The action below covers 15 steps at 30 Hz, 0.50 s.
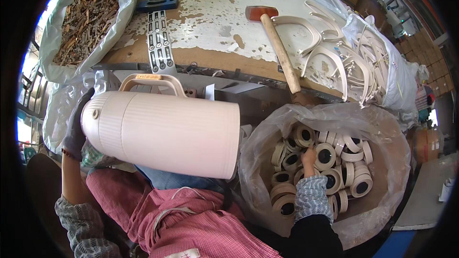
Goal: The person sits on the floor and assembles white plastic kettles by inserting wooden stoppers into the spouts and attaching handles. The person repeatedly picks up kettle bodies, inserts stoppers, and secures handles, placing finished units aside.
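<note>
A pale pink vacuum jug (167,129) with a ribbed shoulder and a loop handle (158,82) lies on its side across my lap, its broad end to the right. My left hand (74,131), in a dark grey glove, grips the jug's narrower left end; some fingers are hidden behind it. My bare right hand (310,156) reaches into a plastic-lined container (387,162) full of round cream parts (362,185) with dark centres. Its fingers are curled among these parts, and what they hold, if anything, is hidden.
On the worn workbench (210,24) ahead lie a wooden-handled mallet (281,52), curved cream handles (332,67) and a strip of metal plates (159,43) under a blue bar (158,4). A sack of brown chips (88,24) stands at the left, a bag of handles (394,67) at the right.
</note>
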Each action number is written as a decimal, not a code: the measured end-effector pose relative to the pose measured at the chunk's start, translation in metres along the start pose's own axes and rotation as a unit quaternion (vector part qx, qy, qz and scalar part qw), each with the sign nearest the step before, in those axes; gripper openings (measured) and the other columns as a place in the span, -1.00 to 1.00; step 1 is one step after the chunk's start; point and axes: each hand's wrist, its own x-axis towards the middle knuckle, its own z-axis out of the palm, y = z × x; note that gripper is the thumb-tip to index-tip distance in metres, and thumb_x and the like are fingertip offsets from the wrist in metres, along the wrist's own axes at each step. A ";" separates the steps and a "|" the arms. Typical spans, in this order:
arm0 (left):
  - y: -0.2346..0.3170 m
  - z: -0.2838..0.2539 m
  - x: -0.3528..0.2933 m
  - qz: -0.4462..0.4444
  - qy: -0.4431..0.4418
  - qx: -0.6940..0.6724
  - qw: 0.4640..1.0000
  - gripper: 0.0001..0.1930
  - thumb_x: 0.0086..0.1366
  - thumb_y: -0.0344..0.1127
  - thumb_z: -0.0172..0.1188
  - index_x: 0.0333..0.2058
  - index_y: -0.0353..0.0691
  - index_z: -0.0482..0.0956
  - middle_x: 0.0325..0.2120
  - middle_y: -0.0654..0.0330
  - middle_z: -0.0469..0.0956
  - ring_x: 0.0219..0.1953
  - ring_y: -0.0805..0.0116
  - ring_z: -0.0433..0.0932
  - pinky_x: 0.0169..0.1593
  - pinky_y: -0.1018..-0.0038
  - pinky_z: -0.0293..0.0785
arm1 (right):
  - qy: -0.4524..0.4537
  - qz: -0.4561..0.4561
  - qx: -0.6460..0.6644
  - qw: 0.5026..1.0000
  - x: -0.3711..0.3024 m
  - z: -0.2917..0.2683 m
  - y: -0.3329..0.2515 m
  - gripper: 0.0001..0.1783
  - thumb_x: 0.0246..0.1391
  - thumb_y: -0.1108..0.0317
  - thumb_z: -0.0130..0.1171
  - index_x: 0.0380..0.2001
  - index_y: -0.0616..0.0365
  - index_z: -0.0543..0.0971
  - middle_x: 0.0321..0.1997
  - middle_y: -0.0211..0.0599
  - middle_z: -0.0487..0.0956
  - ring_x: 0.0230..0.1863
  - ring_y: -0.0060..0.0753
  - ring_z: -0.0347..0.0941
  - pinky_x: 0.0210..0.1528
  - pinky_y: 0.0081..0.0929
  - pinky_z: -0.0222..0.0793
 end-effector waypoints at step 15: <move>0.068 0.026 -0.023 0.040 0.084 0.142 0.986 -0.56 0.35 -0.34 -0.08 0.18 -0.34 0.32 0.17 0.03 0.37 0.21 0.24 0.33 0.29 0.36 0.19 | -0.099 -0.144 0.160 0.972 -0.048 -0.099 -0.019 -0.03 -0.25 0.06 0.40 0.27 0.01 0.22 -0.02 0.10 0.55 -0.02 0.16 0.48 0.02 -0.10 0.39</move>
